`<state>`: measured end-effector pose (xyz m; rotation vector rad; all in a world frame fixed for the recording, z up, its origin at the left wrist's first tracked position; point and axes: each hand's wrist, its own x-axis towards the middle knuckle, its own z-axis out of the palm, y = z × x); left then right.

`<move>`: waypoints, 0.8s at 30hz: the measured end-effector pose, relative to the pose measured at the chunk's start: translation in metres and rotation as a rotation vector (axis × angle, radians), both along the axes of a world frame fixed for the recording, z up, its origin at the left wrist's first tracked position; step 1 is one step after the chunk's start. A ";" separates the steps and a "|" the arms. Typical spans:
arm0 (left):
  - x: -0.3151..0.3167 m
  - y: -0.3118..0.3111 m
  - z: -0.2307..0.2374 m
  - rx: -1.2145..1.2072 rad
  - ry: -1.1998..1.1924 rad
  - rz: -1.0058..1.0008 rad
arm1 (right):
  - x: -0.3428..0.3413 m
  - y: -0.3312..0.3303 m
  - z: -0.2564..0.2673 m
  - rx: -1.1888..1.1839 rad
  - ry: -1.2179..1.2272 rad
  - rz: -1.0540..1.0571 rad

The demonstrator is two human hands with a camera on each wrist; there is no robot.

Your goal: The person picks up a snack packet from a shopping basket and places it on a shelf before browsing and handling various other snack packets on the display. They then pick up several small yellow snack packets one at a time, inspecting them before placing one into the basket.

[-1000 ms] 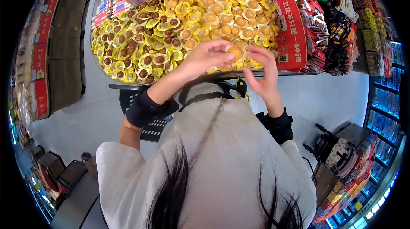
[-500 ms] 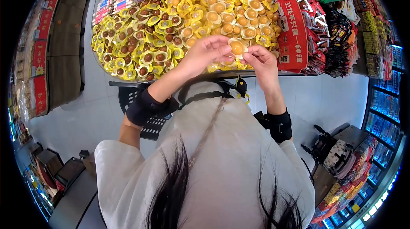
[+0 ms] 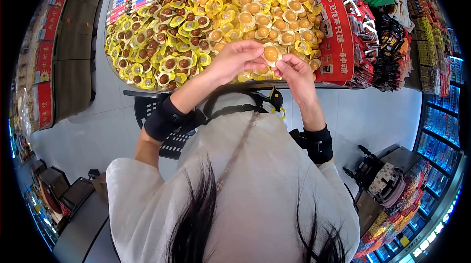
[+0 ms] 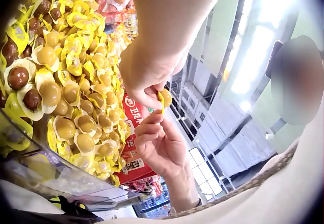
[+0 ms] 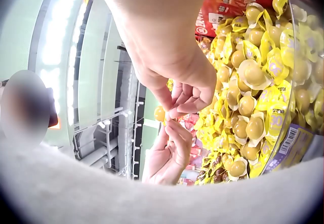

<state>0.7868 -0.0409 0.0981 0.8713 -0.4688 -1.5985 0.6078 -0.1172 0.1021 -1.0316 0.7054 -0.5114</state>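
Between my two hands, above the front of the display bin, is a single packaged egg [image 3: 271,53], golden-tan in a clear wrapper with a yellow backing. My left hand [image 3: 239,61] pinches its left edge between thumb and fingers. At its lower right edge, the thumb and fingertips of my right hand [image 3: 297,74] grip the wrapper. In the left wrist view the egg [image 4: 166,98] shows edge-on, its yellow side toward that camera. The right wrist view shows the egg [image 5: 160,114] bulging out past the fingertips, which hide part of the wrapper.
Behind the hands lie heaped tan packaged eggs [image 3: 252,8], with brown packaged eggs [image 3: 147,42] to the left. A red printed divider [image 3: 334,32] separates them from other snack packets [image 3: 360,37]. A black basket [image 3: 172,146] is below, and a bag [image 3: 387,184] stands right.
My right hand, apart from the egg a second ago, has closed in and taken hold of the wrapper's edge. My left hand keeps its pinch, with the egg nearly in place.
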 end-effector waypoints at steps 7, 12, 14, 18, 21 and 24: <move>-0.001 0.005 -0.009 0.003 -0.130 -0.014 | -0.003 -0.001 -0.007 -0.083 0.064 0.077; 0.002 0.014 -0.011 -0.007 -0.352 -0.015 | -0.006 -0.007 -0.016 -0.219 0.157 -0.031; 0.008 0.018 -0.015 -0.008 -0.406 0.031 | -0.007 -0.024 -0.005 -0.296 0.177 -0.177; 0.020 0.027 -0.015 0.009 -0.445 0.087 | -0.005 -0.066 0.006 -0.488 0.325 -0.341; 0.028 0.032 -0.019 0.009 -0.417 0.150 | 0.002 -0.084 0.006 -0.602 0.415 -0.394; 0.035 0.037 -0.020 0.037 -0.414 0.211 | 0.009 -0.095 0.006 -0.732 0.598 -0.428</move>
